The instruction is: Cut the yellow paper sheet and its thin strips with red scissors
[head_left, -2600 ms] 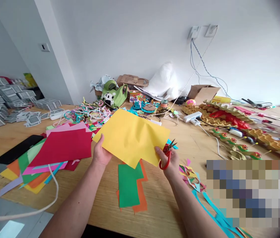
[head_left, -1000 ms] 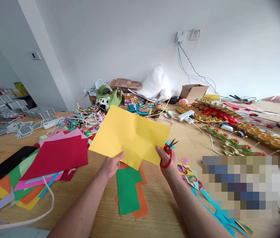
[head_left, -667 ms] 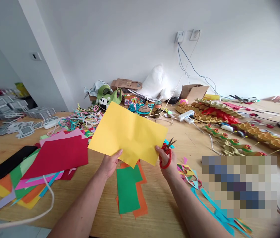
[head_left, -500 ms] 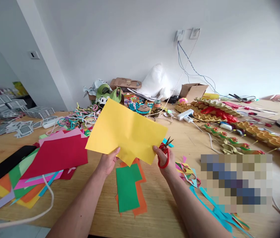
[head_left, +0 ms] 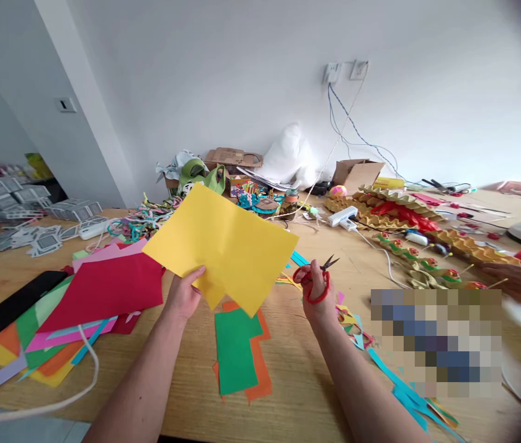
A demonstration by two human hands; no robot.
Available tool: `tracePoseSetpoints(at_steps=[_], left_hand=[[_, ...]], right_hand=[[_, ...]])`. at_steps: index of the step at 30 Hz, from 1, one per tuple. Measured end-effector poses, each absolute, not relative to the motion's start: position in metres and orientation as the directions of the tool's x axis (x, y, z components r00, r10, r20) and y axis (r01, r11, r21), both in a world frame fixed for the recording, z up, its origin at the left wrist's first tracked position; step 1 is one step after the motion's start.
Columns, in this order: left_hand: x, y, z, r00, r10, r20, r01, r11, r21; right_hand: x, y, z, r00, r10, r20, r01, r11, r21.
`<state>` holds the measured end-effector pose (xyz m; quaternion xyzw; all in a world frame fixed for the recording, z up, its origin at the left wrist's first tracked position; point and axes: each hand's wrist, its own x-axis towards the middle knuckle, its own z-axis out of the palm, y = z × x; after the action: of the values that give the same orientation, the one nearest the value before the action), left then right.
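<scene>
A creased yellow sheet of paper is pinched at its lower left edge by my left hand, thumb on the front. My right hand is apart from the sheet, with its fingers through the red handles of a pair of scissors. The blades point up and to the right, slightly parted. Below the sheet, a cut green paper piece lies on top of an orange paper piece on the wooden table.
Coloured paper sheets are piled at left beside a black flat object. Blue paper strips and scraps lie at right. Egg-carton strips, a power strip and another person's hand are farther right. A white cord crosses the front left.
My right hand has let go of the yellow sheet and moved right, turning the scissors. The sheet has shifted left in my left hand. Another person's hand has come further in at right.
</scene>
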<state>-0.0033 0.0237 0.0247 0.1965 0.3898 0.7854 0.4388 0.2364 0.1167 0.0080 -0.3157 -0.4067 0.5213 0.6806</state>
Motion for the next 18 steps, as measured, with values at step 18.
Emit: tracePoseSetpoints(at_steps=[18], left_hand=[[-0.007, -0.011, 0.061, 0.421, 0.816, -0.396, -0.131, 0.487, 0.864]], right_hand=[[0.271, 0.114, 0.066, -0.716, 0.659, 0.231, -0.036, 0.295, -0.955]])
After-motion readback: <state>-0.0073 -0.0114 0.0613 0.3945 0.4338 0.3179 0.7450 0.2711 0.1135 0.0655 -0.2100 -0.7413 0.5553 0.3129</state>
